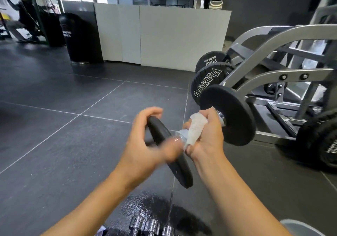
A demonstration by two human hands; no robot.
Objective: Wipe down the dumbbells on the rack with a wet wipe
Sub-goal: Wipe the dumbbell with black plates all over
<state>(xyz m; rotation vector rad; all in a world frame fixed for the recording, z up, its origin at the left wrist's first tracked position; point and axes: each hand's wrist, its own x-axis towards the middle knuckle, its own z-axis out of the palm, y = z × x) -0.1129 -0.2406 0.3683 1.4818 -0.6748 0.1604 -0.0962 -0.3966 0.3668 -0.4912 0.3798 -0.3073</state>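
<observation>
I hold a black dumbbell (pixel 235 119) in the air in front of me, its near plate (pixel 175 162) tilted toward me and its far plate facing away. My left hand (pixel 145 141) grips the rim of the near plate; it is blurred. My right hand (pixel 206 135) is wrapped around the chrome handle with a white wet wipe (pixel 196 128) pressed between palm and bar. The handle is almost wholly hidden by that hand and the wipe.
A grey steel rack (pixel 273 75) stands at the right with black weight plates (pixel 206 84) hung on it. Chrome dumbbell ends (pixel 151 226) lie on the dark tiled floor below my arms. A white partition (pixel 164 35) and a black punching bag (pixel 80 38) stand behind.
</observation>
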